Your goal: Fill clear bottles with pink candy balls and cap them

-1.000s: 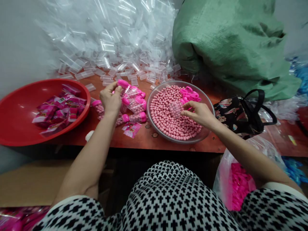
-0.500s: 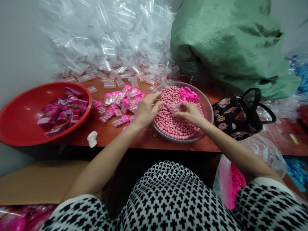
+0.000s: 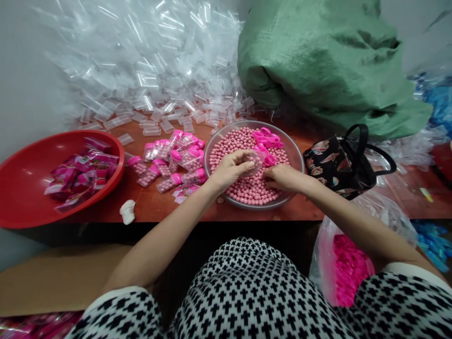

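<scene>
A metal bowl [image 3: 300, 167] full of pink beads [image 3: 247, 194] stands at the table's front edge. Over its middle, my left hand [image 3: 231, 169] pinches a clear plastic container [image 3: 257, 161]; how full it is I cannot make out. To the right, my right hand [image 3: 284, 178] is down among the beads, fingers curled in, their tips hidden. Bright pink caps [image 3: 266, 141] lie on the beads beyond both hands. Left of the bowl is a heap of capped containers of pink beads [image 3: 192, 159], with a small printed packet [image 3: 185, 191] in front.
A red basin [image 3: 21, 221] with pink packets is at the left, near a crumpled white scrap [image 3: 127, 212]. Empty clear containers [image 3: 151, 75] pile up behind. A green sack [image 3: 328, 66], a black patterned bag [image 3: 339, 165] and a plastic bag of pink pieces [image 3: 349, 268] are to the right.
The clear container has passed from my right hand to my left, which has moved over the bowl. My right hand has lowered into the beads. The view has shifted slightly right.
</scene>
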Demonstrator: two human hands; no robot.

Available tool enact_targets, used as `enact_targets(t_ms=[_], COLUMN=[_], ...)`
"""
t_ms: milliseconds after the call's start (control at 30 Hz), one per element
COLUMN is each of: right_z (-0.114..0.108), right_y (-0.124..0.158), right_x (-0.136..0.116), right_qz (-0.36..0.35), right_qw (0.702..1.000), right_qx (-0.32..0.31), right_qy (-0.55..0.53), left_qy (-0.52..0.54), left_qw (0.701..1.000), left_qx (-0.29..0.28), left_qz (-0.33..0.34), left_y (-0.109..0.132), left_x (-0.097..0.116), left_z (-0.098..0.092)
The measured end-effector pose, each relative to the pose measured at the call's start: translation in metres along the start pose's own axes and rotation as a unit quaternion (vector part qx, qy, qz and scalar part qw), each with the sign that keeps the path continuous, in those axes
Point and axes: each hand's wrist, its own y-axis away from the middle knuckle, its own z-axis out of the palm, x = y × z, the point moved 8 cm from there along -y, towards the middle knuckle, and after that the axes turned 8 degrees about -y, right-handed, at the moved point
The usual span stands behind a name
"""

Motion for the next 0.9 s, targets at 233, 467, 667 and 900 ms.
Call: enact_targets(t_ms=[233,467,667,900], right_z=[-0.023,-0.075,-0.081,-0.082], right_y=[0.003,0.018,0.016,0.021], right_x=[0.003,-0.009,-0.007,0.033], right_qz=[-0.004,-0.047,-0.051,0.051], right_qw=[0.989,0.868,0.854,0.944], right_qx=[0.095,0.258,0.275,0.280], right_qy=[-0.110,-0.421,-0.440,-0.168], left_qy=[-0.033,-0.067,-0.098,-0.037], left_qw=[0.999,0.997,0.994,0.996], left_qx=[0.002,-0.017,0.001,0.048], left_qz=[0.000,0.036,0.056,0.070], left_y=[0.002,0.001,0.003,0.005], left_x=[-0.002,0.000,0.006,0.010], left_z=[0.000,0.002,0.000,-0.007])
